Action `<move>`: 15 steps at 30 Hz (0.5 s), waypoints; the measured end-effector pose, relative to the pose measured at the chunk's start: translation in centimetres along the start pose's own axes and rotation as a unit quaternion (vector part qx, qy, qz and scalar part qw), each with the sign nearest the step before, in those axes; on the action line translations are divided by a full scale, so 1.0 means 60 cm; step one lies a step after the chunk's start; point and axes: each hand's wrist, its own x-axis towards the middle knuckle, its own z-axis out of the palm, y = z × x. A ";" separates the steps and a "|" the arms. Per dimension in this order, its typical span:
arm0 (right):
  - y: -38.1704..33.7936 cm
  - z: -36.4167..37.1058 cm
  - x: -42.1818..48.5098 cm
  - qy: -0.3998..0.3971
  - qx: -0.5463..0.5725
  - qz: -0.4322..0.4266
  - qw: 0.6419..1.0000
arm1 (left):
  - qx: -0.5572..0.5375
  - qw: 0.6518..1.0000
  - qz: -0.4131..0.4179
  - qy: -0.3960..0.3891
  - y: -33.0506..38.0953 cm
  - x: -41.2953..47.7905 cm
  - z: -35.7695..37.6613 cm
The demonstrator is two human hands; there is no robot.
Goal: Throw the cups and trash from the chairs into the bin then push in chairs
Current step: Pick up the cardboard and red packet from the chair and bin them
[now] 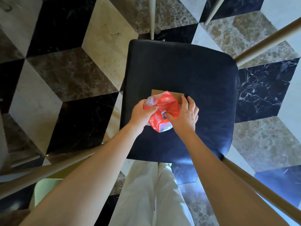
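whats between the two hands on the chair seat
In the head view, a crumpled red plastic wrapper lies between the left hand and right hand, over a brown cardboard piece on the chair seat.

Carrying surface: one chair seat (179,70), dark padded upholstery with rounded corners, standing on pale legs (152,18) over a floor (68,75) of marble tiles in black, brown and cream. Lying flat on the seat, about midway between its left and right edges and nearer the front edge: one brown cardboard piece (177,95). A crumpled red plastic bag (166,108) covers most of it; contact with the upholstery cannot be confirmed.
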 end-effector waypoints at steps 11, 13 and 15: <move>-0.090 -0.007 -0.030 -0.158 0.178 -0.033 0.971 | -0.152 0.985 -0.023 0.080 -0.050 -0.086 -0.110; -0.117 0.021 -0.054 -0.197 0.148 -0.060 0.967 | -0.192 0.976 -0.032 0.094 -0.081 -0.123 -0.140; -0.140 0.049 -0.083 -0.235 0.101 -0.099 0.962 | -0.221 0.968 -0.049 0.113 -0.115 -0.171 -0.165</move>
